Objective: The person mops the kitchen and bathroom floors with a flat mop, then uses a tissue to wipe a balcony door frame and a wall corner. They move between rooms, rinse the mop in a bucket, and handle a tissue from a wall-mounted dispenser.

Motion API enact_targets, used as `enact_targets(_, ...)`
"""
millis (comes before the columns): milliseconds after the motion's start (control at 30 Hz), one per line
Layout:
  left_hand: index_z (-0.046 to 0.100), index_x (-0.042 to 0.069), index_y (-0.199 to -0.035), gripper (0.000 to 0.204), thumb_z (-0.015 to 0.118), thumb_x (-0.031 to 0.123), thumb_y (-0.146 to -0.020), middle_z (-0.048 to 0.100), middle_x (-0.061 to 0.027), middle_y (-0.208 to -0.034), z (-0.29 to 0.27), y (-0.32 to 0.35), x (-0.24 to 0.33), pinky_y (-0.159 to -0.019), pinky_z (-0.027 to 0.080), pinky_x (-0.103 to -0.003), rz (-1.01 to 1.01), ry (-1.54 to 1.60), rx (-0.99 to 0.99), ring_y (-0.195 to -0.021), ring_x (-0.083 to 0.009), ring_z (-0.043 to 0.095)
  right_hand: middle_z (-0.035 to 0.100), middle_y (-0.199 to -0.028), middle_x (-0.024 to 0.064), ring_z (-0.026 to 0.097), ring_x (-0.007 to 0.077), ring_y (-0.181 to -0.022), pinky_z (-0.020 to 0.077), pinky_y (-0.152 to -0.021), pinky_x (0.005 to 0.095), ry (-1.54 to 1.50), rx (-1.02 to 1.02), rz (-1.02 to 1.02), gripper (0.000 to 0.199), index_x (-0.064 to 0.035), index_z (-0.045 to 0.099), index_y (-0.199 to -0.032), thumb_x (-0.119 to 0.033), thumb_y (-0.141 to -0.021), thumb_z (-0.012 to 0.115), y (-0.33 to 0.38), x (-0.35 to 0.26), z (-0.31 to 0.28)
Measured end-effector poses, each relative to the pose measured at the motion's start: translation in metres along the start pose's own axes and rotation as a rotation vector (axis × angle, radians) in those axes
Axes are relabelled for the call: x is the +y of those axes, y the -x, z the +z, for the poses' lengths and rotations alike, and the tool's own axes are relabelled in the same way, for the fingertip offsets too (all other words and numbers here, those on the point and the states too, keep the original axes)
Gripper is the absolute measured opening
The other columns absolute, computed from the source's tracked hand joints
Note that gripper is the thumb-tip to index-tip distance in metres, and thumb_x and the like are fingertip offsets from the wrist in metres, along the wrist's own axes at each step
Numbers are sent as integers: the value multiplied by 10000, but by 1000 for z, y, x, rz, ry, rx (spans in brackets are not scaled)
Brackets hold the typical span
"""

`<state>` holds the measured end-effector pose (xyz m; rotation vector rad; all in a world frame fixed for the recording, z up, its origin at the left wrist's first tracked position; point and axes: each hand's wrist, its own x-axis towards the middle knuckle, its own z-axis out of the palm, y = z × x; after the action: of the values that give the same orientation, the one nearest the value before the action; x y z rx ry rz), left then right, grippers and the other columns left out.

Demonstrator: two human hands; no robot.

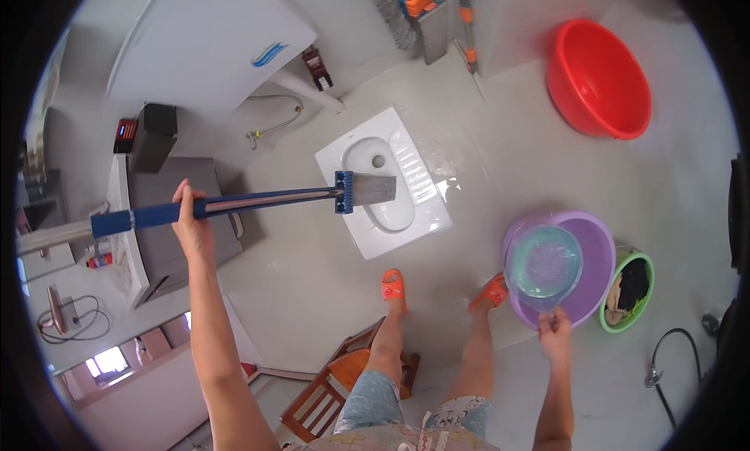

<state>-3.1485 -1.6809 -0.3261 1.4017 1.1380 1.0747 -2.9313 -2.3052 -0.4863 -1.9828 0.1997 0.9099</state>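
My left hand (192, 223) is closed around the blue handle of a squeeze mop (273, 200), which reaches across to the right. The mop's grey head (375, 188) hangs over the white squat toilet (428, 209), seen from above. At the right, my right hand (555, 335) grips the short handle of a translucent water dipper (544, 263). That dipper is over the purple basin (600, 255) and covers part of it; I cannot tell how much water it holds.
A green basket (644, 291) with dark cloth stands beside the purple basin. Farther back sits a red tub (600, 80). A wooden chair (316, 400) is close behind my legs. The grey vanity cabinet (183, 209) stands at the left. A shower hose (664, 373) is at the lower right.
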Motion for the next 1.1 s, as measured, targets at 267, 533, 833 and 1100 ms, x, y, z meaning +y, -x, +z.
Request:
enact_targets(267,606,25,-1017,219,646,127,-828,572,-19,-828,-26,-22,0,-722,400,-240,-131,69,-5,-773,-99,534,527,-596,33,502,89,-522,397,-461,257,11,-275,0,158,-24,471,-740,-129,-814,564,-15,-59,200)
enact_targets(533,615,25,-981,197,655,118,-812,553,-11,-827,-50,-46,-4,-741,392,-240,-184,121,-52,-790,-104,507,564,-633,130,574,261,-588,441,-565,365,417,-164,-158,191,10,491,-756,-164,-804,553,-18,-95,322)
enact_targets(833,620,6,-952,194,663,115,-798,552,-20,-821,-78,-66,-11,-727,395,-247,-224,136,-67,-787,-115,506,594,-693,167,589,343,-665,445,-610,408,573,-78,-291,160,11,501,-818,-146,-816,529,8,-155,320)
enact_targets(1100,619,-3,-940,183,661,107,-799,558,-29,-795,-85,-70,-18,-722,401,-252,-209,167,-79,-778,-118,514,611,-714,183,599,372,-709,450,-642,447,657,-85,-368,142,7,512,-862,-128,-816,512,-12,-172,357)
